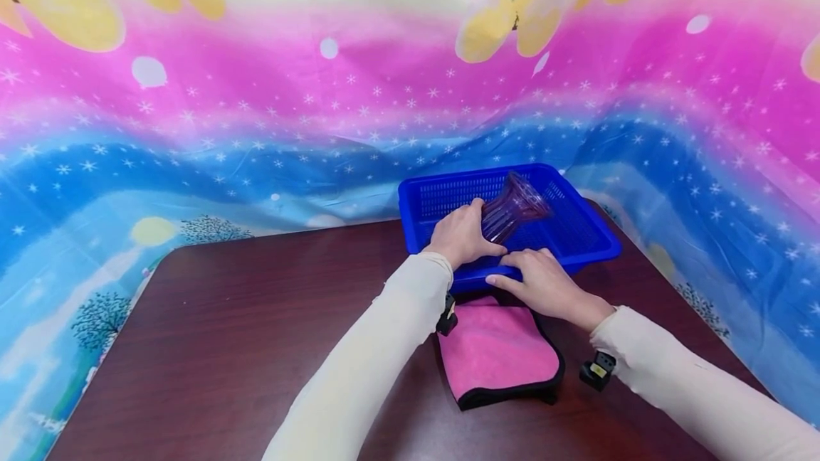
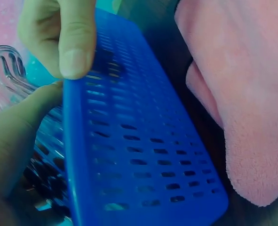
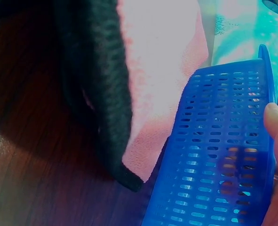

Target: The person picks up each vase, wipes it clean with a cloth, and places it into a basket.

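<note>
A clear, pinkish glass vase (image 1: 516, 205) with a flared, wavy rim lies tilted in a blue plastic basket (image 1: 592, 237). My left hand (image 1: 463, 235) grips the vase's lower end inside the basket. Its thumb (image 2: 42, 101) is close against the near rim in the left wrist view, while the fingertips are partly hidden. My right hand (image 1: 544, 282) pinches the basket's near rim, with the thumb (image 3: 274, 121) on the outside wall. Just in front of the basket lies a folded pink cloth (image 1: 500, 347) with black edging.
The basket stands at the back right of a dark reddish-brown table (image 1: 256, 347). A colourful printed curtain (image 1: 307, 105) hangs behind the table and along its sides. Small black wrist cameras sit below both sleeves, close to the cloth.
</note>
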Demonstrator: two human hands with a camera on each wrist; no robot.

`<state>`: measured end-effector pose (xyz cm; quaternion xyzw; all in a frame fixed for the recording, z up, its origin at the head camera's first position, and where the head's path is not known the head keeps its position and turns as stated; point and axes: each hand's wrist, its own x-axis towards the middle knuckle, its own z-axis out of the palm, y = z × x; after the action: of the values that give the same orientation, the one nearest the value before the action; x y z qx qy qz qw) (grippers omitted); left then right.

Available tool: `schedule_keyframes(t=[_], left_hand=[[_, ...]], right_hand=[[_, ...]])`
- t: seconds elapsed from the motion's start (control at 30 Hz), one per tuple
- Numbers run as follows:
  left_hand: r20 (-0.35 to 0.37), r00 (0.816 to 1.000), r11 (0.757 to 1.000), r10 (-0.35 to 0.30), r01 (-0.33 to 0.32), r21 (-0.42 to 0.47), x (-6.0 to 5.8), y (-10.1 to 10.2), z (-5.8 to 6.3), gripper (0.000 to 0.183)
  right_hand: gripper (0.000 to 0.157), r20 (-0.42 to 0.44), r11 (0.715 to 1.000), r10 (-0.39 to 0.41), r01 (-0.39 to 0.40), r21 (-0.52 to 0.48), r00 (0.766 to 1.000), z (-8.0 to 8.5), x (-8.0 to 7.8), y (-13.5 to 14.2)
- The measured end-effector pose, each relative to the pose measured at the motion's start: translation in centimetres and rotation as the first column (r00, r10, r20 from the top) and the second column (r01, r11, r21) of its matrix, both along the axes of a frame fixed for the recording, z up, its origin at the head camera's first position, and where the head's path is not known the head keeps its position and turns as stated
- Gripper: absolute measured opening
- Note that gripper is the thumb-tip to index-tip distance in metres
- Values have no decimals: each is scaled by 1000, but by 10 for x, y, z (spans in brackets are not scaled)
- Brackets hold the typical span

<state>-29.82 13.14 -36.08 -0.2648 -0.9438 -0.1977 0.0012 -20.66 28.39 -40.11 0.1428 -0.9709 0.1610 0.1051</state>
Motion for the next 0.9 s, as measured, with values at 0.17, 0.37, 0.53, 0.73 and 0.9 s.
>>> schedule_keyframes(t=[0.17, 0.37, 0.53, 0.73, 0.9], left_hand=[[17, 1000, 1000, -8, 8, -5, 0, 3, -4, 84], [-61, 998, 999, -25, 23, -46, 0, 8, -9, 80], [-119, 990, 974, -79, 52, -221, 2, 13, -15, 80], [-128, 990, 965, -64, 28, -261, 2, 15, -16, 77], [-125, 989, 965, -84, 50, -257, 2, 15, -17, 71]], right_hand=[[41, 2, 1000, -4, 4, -3, 1000, -1, 1, 2], [40, -6, 1000, -11, 11, -5, 1000, 0, 1, 2], [38, 12, 1000, -13, 13, -16, 1000, -1, 2, 1], [33, -14, 1000, 2, -2, -6, 1000, -1, 0, -1], [28, -28, 1000, 6, -5, 8, 1000, 0, -1, 1]])
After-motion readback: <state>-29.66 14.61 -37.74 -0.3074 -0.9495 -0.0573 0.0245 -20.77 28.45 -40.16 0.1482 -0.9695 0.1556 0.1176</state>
